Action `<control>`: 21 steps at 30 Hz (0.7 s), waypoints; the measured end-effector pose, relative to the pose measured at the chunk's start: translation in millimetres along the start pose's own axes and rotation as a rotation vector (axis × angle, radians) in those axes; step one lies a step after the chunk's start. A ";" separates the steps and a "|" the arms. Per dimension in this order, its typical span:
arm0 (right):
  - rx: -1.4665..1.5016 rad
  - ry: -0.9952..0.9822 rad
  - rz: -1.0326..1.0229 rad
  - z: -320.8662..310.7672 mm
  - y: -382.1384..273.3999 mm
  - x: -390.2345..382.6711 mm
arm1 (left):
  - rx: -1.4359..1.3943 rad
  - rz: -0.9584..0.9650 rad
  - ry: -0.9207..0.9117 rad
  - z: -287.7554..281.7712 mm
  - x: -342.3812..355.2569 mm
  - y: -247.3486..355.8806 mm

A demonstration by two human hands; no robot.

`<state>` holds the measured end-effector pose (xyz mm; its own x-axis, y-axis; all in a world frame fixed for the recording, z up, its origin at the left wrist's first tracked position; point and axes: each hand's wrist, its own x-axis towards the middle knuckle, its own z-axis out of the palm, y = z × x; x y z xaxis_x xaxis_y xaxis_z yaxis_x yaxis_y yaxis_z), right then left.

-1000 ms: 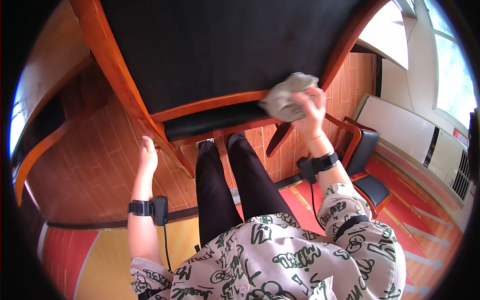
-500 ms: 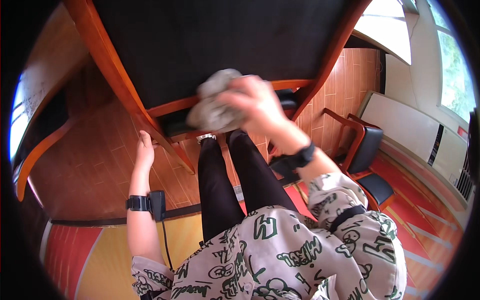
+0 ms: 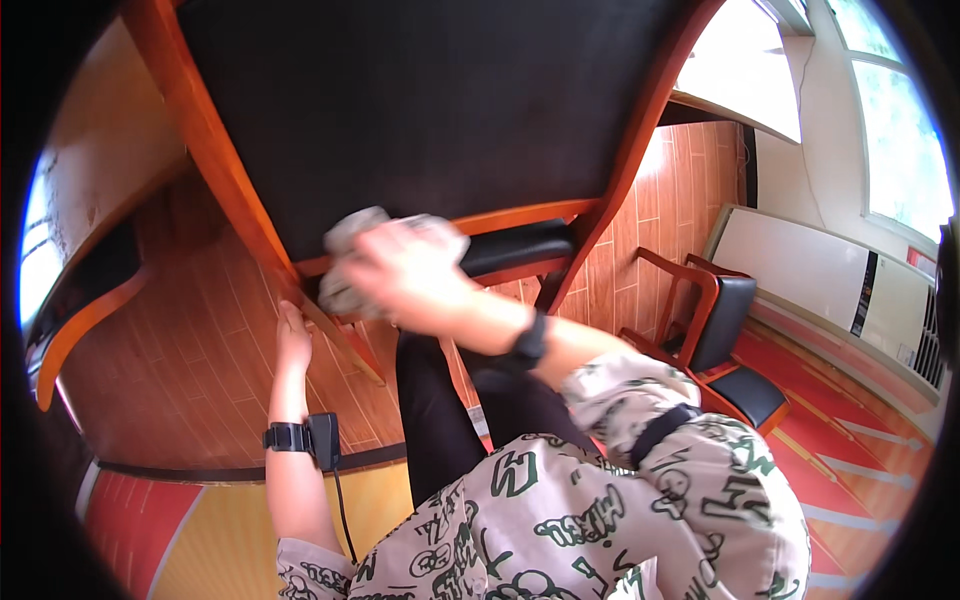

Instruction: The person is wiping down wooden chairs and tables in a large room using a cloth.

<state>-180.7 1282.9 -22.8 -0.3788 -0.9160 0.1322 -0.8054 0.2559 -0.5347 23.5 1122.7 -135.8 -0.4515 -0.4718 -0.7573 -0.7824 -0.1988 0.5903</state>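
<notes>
A wooden chair with a black padded back fills the top of the view, its back panel turned toward me. My right hand, slightly blurred, is closed on a crumpled grey cloth. The cloth lies against the left end of the wooden rail under the back panel. Below that rail the black seat shows. My left hand grips the chair's left rear leg from the side; its fingers are partly hidden behind the wood.
Another wooden chair with black padding stands at the right. A white cabinet-like unit lies along the wall beyond it. At the left is a curved wooden armrest. Wood-pattern flooring meets red and yellow carpet.
My right hand has moved left along the rail with the cloth, from its middle to its left end. My left hand stays at the chair leg. The view has shifted slightly.
</notes>
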 end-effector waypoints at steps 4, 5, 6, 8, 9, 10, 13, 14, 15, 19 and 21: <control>0.109 -0.021 -0.048 22.2 -37.7 42.8 | 0.429 0.711 0.105 -18.3 6.6 -12.0; 0.181 -0.011 -0.031 19.2 -36.9 43.3 | 0.225 0.500 0.053 -21.6 13.0 -22.5; 0.209 0.055 -0.056 15.8 -36.9 38.5 | 0.036 0.275 0.017 -40.2 12.3 -36.8; 0.085 0.040 0.006 -6.5 8.9 -1.3 | 0.257 -0.122 0.023 -12.2 8.1 -3.2; 0.063 0.101 0.011 -17.8 22.1 -14.2 | 0.344 -0.038 0.109 -21.5 8.8 -15.9; 0.118 0.126 0.034 -31.4 35.8 -26.4 | 0.433 0.039 0.201 -34.0 7.7 -29.2; -0.067 0.090 0.107 -74.4 80.0 -83.0 | 0.362 0.075 0.121 -37.0 5.7 -28.7; -0.176 0.071 0.172 -98.1 98.1 -110.2 | 0.178 -0.026 0.015 1.1 0.2 2.6; -0.220 0.070 0.224 -105.5 100.6 -117.5 | 0.145 0.028 0.021 -11.7 -0.2 -3.7; -0.149 0.175 0.354 -116.5 102.8 -121.5 | 0.227 0.383 0.123 -21.6 -10.4 11.0; -0.180 0.399 0.294 -135.1 103.3 -100.2 | 0.150 0.496 0.143 -18.5 -17.2 47.7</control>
<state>-287.5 1442.8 21.5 -0.7166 -0.6175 0.3245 -0.6911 0.5657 -0.4498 1.9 1105.4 -89.4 -0.7276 -0.5922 -0.3463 -0.5478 0.1976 0.8130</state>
